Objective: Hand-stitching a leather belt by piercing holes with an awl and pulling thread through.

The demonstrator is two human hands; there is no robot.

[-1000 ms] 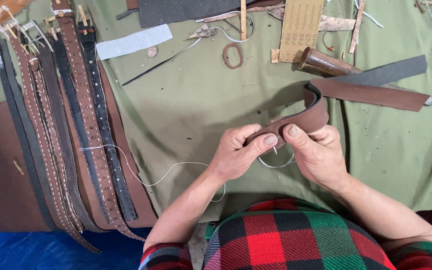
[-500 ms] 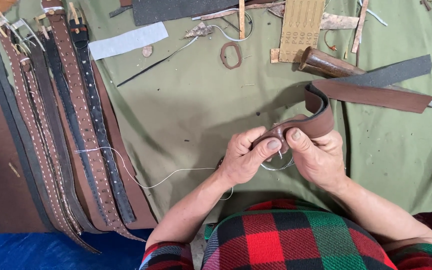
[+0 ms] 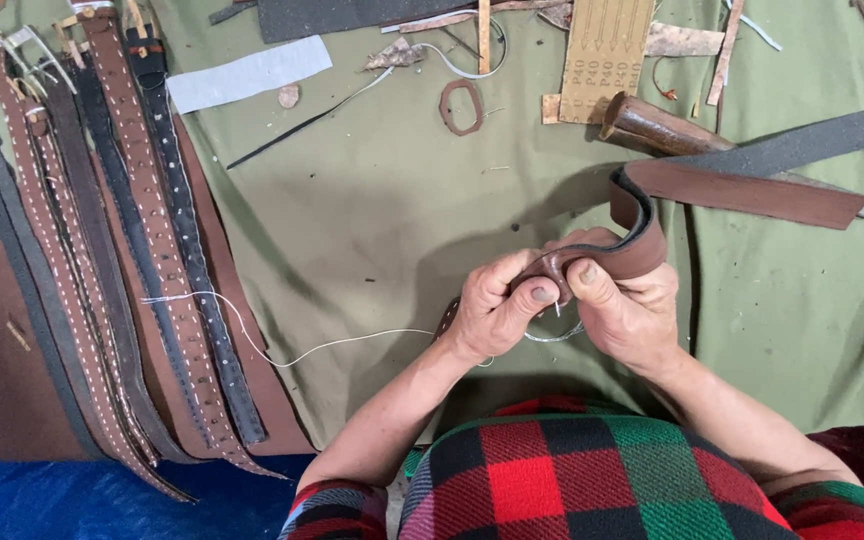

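Observation:
A brown leather belt strap [image 3: 732, 190] runs from the right across the green cloth and curls back toward me. Its near end sits pinched between both thumbs. My left hand [image 3: 492, 310] grips that end from the left. My right hand [image 3: 627, 310] grips it from the right, thumb on top. A metal buckle ring [image 3: 557, 335] shows just under my fingers. White thread [image 3: 302, 355] trails from my hands leftward over the cloth.
Several stitched and studded belts [image 3: 122, 260] lie side by side at the left. A wooden tool handle [image 3: 657, 125], a dark grey strip [image 3: 782, 150], a small leather loop [image 3: 462, 105], a perforated tan strip [image 3: 607, 55] and scraps lie at the back.
Both hands have stayed on the belt end, with the thumbs shifting slightly closer on it. The view has moved a little.

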